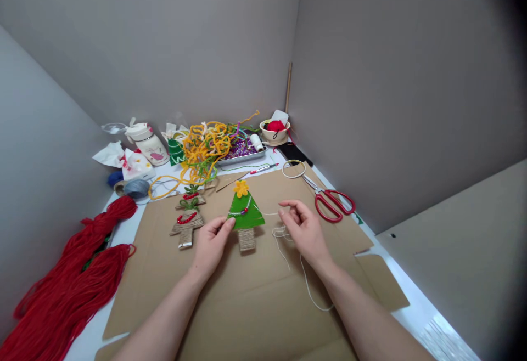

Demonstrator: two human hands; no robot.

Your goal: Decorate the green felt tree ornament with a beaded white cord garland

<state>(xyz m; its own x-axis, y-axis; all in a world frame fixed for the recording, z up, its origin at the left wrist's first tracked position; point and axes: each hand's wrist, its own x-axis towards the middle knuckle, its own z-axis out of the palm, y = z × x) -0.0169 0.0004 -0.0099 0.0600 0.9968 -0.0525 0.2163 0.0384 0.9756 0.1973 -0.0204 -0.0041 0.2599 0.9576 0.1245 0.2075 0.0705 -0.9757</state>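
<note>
A green felt Christmas tree with a yellow flower on top and a twine-wrapped trunk is pinched at its lower left corner by my left hand. White thread and a few red beads cross its front. From the tree's right side a white thread runs to my right hand, whose thumb and forefinger are pinched on it. Loose coils of that thread hang below my right fingers and trail over the cardboard. Two twine-wrapped trees with red beads and green bows lie left of my left hand.
Cardboard covers the table. Red-handled scissors and a hoop lie right. Behind are yellow yarn, a bead tray, a bowl and a bottle. Red yarn lies left; grey walls enclose the table.
</note>
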